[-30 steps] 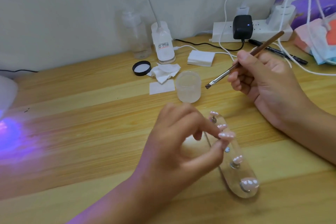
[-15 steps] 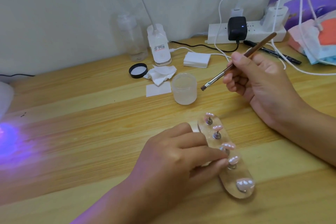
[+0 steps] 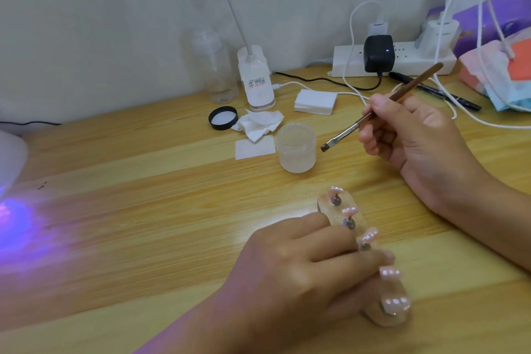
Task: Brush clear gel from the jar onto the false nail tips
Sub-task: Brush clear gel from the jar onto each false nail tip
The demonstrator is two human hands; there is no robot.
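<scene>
On the bench [image 3: 143,210], left hand [image 3: 301,273] now steadies the holder [image 3: 324,203], fingers [image 3: 339,241] laid flat; right hand [image 3: 416,135] grips brush [image 3: 347,132] beside jar [image 3: 296,152], ready for loading.

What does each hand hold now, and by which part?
Right hand pinches the thin brown wooden brush behind its metal ferrule. Left hand rests on the clear oval nail stand; grip unclear.

The left hand [image 3: 301,276] lies palm down near the front edge of the table [image 3: 143,210]. Its fingers stretch nearly straight to the right and rest on the clear nail holder [image 3: 339,207], with the thumb just below them. The right hand [image 3: 413,138], its forearm entering over the right edge, is raised farther back, thumb and forefinger pinching the brush [image 3: 382,108] while the other fingers curl inward.
</scene>
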